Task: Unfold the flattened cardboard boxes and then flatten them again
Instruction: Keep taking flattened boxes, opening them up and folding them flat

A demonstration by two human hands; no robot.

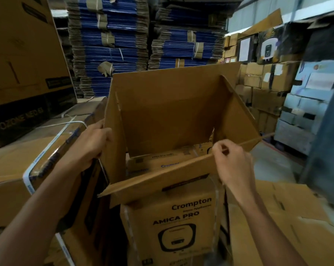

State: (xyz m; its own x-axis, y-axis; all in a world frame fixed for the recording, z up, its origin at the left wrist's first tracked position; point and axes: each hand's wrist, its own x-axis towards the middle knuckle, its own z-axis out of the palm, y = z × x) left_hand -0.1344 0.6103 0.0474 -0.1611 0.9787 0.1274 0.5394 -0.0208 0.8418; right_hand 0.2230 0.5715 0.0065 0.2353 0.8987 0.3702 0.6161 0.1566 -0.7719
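Left hand (93,143): my fingers grip the left wall's edge of the cardboard box (171,116).
Right hand (231,162): I pinch the near flap (162,175) by its upper edge.
Cardboard box: opened up between my hands, over a Crompton carton (181,217).

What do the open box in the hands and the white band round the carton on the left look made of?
Open box: brown corrugated cardboard, matte and unprinted inside; raw cut edges and creased flaps show it. White band round the left carton: probably plastic tape, as it glints and carries blue print; paper tape is possible.
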